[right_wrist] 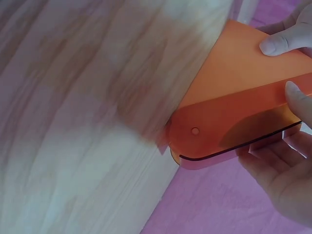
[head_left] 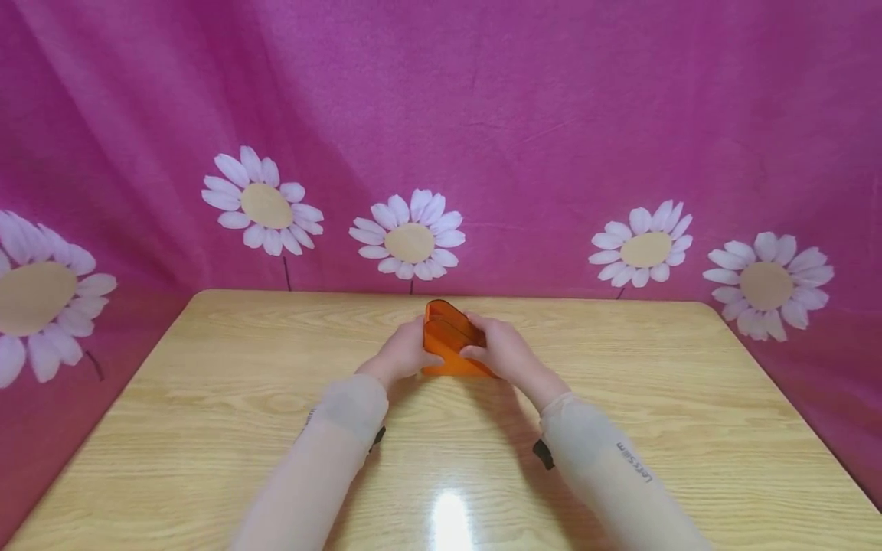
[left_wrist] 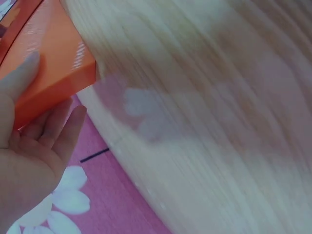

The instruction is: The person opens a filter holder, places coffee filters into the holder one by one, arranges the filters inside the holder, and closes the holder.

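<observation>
An orange plastic case (head_left: pixel 446 348) with a flat front and a see-through orange flap is held between both hands, low over the far middle of the table. My left hand (head_left: pixel 403 350) grips its left side, thumb across the front face and the other fingers behind. On the right side, my right hand (head_left: pixel 506 352) holds it with the thumb on the front and fingers at the back. The right wrist view shows the flap (right_wrist: pixel 209 129) with a small round pin and a black strip along its edge. Rows of fine marks (left_wrist: pixel 78 54) line the face in the left wrist view.
The light wood-grain table (head_left: pixel 227 459) has rounded far corners. Behind it hangs a magenta cloth (head_left: pixel 524 115) printed with several white daisies, which also runs down both sides. A bright light reflection lies near the table's front.
</observation>
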Available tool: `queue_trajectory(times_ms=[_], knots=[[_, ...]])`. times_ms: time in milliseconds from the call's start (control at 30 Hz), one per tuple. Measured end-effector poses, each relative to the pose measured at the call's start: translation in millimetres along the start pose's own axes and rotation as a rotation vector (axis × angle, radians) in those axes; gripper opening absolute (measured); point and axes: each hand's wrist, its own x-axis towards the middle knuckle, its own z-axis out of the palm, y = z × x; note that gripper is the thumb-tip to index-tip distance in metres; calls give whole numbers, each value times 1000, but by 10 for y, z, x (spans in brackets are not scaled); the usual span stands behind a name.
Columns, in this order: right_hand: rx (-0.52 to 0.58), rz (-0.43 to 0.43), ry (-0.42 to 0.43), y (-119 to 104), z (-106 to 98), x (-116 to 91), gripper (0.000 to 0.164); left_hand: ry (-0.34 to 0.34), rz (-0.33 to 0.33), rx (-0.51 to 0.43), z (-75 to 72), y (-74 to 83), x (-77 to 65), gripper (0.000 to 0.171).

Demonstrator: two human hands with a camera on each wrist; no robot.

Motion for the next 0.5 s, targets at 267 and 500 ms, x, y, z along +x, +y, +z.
queue_trajectory(times_ms=[267, 500], knots=[[1, 24, 4, 75, -42, -7, 63, -7, -47, 61, 49, 73, 48, 58], [8, 14, -4, 56, -34, 6, 74, 14, -73, 85, 47, 5, 1, 63]])
